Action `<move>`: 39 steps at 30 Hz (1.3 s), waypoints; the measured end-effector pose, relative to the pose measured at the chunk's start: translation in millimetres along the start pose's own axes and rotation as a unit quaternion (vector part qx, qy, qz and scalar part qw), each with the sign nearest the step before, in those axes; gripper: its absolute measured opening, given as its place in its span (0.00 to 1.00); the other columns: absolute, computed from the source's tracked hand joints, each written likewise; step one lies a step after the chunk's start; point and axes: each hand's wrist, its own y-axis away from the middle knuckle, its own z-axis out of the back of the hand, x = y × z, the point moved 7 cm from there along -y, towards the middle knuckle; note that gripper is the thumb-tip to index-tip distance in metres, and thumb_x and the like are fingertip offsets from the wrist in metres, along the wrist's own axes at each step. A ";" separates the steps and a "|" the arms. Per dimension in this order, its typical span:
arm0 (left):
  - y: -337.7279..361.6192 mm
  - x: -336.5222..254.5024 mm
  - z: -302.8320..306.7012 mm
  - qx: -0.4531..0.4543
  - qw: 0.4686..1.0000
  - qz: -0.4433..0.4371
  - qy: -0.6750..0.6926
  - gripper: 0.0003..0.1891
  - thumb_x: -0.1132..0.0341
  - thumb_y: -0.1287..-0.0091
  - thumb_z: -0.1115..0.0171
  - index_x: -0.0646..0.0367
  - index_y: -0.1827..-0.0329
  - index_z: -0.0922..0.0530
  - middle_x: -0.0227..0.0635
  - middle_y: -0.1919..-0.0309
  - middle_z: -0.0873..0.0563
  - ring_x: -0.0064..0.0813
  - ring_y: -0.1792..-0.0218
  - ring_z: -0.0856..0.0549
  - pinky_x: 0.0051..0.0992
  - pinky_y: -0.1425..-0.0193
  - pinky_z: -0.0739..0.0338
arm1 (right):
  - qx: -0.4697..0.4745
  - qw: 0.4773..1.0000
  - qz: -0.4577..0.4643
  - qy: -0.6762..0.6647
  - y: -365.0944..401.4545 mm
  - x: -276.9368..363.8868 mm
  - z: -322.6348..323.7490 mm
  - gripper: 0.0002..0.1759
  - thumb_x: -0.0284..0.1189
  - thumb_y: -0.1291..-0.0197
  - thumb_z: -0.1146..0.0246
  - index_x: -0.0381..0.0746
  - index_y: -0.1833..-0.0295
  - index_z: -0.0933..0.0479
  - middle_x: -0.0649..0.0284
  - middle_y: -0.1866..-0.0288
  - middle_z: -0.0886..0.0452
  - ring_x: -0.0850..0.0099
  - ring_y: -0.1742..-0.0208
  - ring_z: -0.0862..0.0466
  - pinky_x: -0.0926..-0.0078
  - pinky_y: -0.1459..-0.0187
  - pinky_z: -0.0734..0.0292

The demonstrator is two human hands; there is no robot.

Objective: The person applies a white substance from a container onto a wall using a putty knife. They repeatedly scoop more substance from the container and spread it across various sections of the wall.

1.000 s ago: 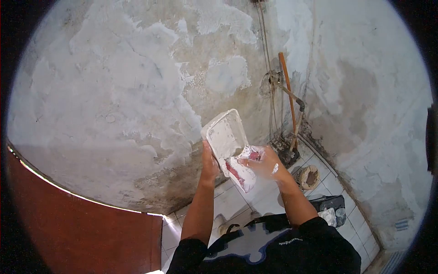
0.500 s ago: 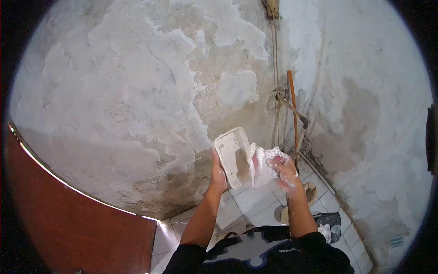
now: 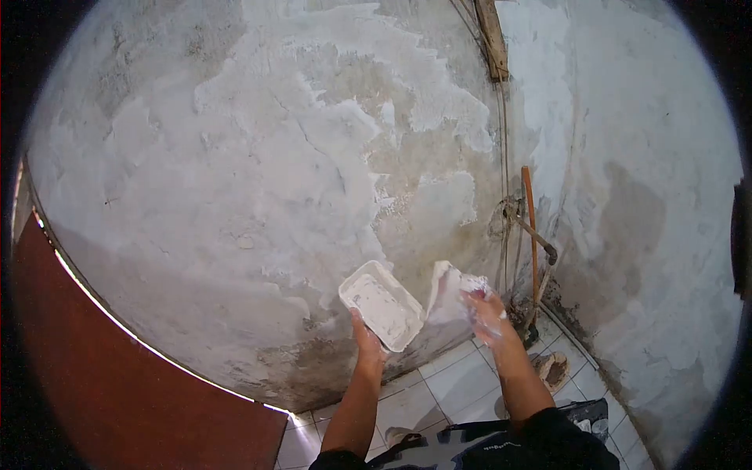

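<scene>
While our left hand (image 3: 367,338) grips the tray (image 3: 398,293), our right hand (image 3: 489,317) has drawn its clasped spreader (image 3: 451,299) out beside it, apparently loaded.

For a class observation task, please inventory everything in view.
Tray: 1, off-white, left hand
Flat tool: 1, white and pinkish-red, right hand
Walls: 2, patchy grey-white, meeting at right
Pipes: 2, orange and brownish, near corner
Wood piece: 1, brown, top edge
Panel: 1, red-brown, lower left
Floor: 1, white tiles, bottom
Open container: 1, tan, lower right
Box or bag: 1, black, lower right
Shirt: 1, black and grey, bottom
Left hand: 1, bare, holding tray
Right hand: 1, white-smeared, gripping tool
</scene>
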 end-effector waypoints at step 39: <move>-2.1 -73.1 115.9 -0.161 0.976 -0.101 -0.102 0.40 0.31 0.34 0.60 0.50 0.28 0.42 0.39 0.34 0.34 0.42 0.36 0.31 0.48 0.36 0.30 | -0.012 0.678 0.425 0.600 -181.0 -92.2 -101.4 0.26 0.20 0.56 0.39 0.38 0.46 0.23 0.52 0.50 0.19 0.54 0.47 0.21 0.59 0.39 0.29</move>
